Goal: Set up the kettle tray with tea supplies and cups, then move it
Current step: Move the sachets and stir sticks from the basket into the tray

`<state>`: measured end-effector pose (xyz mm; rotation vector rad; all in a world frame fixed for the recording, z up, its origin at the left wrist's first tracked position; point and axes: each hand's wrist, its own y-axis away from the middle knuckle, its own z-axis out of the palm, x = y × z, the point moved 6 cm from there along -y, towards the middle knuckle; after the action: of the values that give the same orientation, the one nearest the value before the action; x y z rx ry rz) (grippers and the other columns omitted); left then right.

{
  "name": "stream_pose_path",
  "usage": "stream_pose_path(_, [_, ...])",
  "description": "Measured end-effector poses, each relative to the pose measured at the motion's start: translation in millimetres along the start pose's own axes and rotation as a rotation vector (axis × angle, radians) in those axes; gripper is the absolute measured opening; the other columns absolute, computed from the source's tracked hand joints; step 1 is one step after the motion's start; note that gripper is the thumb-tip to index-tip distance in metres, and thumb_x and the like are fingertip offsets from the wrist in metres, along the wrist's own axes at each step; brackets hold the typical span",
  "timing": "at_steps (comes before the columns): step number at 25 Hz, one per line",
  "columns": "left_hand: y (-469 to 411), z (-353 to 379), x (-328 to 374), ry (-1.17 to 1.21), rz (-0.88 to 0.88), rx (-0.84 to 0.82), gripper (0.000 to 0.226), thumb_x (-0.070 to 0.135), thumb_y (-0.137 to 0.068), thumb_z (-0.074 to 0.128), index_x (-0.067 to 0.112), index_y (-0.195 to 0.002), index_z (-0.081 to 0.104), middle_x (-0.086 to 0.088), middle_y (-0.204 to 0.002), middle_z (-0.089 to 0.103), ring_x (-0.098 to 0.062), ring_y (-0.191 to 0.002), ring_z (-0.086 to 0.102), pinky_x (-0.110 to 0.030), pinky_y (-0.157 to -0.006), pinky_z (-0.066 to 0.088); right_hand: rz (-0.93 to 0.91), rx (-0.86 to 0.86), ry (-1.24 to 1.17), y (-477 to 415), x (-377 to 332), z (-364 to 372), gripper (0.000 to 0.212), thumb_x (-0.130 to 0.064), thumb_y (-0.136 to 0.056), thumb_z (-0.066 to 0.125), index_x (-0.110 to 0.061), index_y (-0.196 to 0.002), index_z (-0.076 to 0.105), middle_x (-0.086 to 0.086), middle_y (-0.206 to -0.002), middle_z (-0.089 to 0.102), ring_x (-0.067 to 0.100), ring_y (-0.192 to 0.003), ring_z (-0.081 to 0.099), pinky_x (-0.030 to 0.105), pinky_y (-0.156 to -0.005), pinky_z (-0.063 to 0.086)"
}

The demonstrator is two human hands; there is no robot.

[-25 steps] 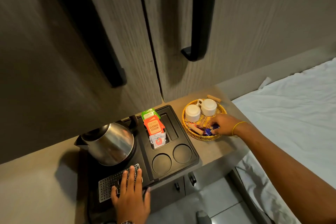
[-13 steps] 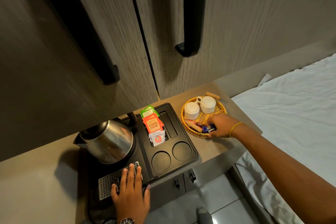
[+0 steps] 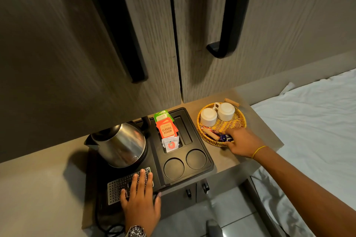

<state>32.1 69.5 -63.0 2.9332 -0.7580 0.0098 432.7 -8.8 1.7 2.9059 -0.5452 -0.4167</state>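
Observation:
A black kettle tray (image 3: 209, 161) sits on the counter with a steel kettle (image 3: 120, 145) on its left side. Tea packets (image 3: 167, 131) stand in a slot, and two round cup wells (image 3: 185, 163) are bare. My left hand (image 3: 139, 198) lies flat and open on the perforated drip grille (image 3: 115, 188) at the tray's front. To the right, a woven basket (image 3: 241, 117) holds two upturned white cups (image 3: 217, 114) and small sachets (image 3: 212, 133). My right hand (image 3: 244, 143) rests at the basket's front rim, fingers closing on a dark blue sachet (image 3: 225, 137).
Tall wood-grain wardrobe doors with black handles (image 3: 229, 31) rise right behind the counter. A bed with a white sheet (image 3: 312, 131) lies to the right. Small cabinet knobs (image 3: 205, 186) show under the counter edge, and tiled floor below.
My right hand slid a little toward the basket's front rim over the sachets. My left hand stayed flat on the grille. The head camera shifted slightly.

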Motion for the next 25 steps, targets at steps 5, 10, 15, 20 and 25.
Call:
stream_pose_path(5, [0, 1, 0, 0.007, 0.003, -0.004, 0.076, 0.063, -0.088, 0.022, 0.029, -0.155, 0.027, 0.001, -0.165, 0.024, -0.022, -0.15, 0.024, -0.064, -0.109, 0.026, 0.087, 0.096, -0.148, 2, 15, -1, 0.015, -0.017, -0.094, 0.063, -0.015, -0.108, 0.065, 0.012, -0.102, 0.073, 0.026, -0.089, 0.067, 0.034, -0.075, 0.057])
stream_pose_path(10, [-1, 2, -1, 0.011, 0.005, -0.011, 0.076, 0.064, -0.088, 0.019, 0.029, -0.156, 0.025, 0.0, -0.165, 0.024, -0.023, -0.149, 0.025, -0.065, -0.108, 0.026, 0.246, 0.195, -0.196, -6, 25, -6, 0.011, -0.009, -0.096, 0.065, -0.012, -0.106, 0.067, 0.017, -0.114, 0.072, 0.033, -0.098, 0.068, 0.042, -0.086, 0.058])
stream_pose_path(15, [1, 2, -1, 0.027, -0.001, -0.017, 0.076, 0.063, -0.088, 0.019, 0.03, -0.156, 0.023, 0.0, -0.165, 0.024, -0.023, -0.15, 0.025, -0.064, -0.108, 0.026, 0.226, 0.378, -0.324, -16, -7, -44, 0.033, 0.0, -0.092, 0.07, -0.015, -0.119, 0.057, 0.016, -0.138, 0.057, 0.037, -0.119, 0.062, 0.046, -0.096, 0.056])
stream_pose_path(20, [1, 2, 0, 0.033, 0.002, -0.007, 0.071, 0.06, -0.091, 0.032, 0.029, -0.155, 0.027, 0.0, -0.165, 0.026, -0.023, -0.15, 0.026, -0.064, -0.109, 0.027, 0.067, 0.068, -0.349, -49, -82, -55, 0.057, -0.003, -0.081, 0.074, -0.021, -0.126, 0.044, 0.015, -0.101, 0.069, 0.033, -0.094, 0.069, 0.05, -0.079, 0.063])
stream_pose_path(25, [1, 2, -1, 0.019, 0.005, -0.014, 0.071, 0.057, -0.091, 0.034, 0.029, -0.156, 0.026, 0.002, -0.166, 0.022, -0.023, -0.151, 0.024, -0.064, -0.109, 0.026, 0.067, -0.14, -0.257, -91, -139, -25, 0.053, -0.007, -0.081, 0.073, -0.014, -0.128, 0.051, 0.013, -0.105, 0.07, 0.033, -0.098, 0.066, 0.037, -0.074, 0.053])
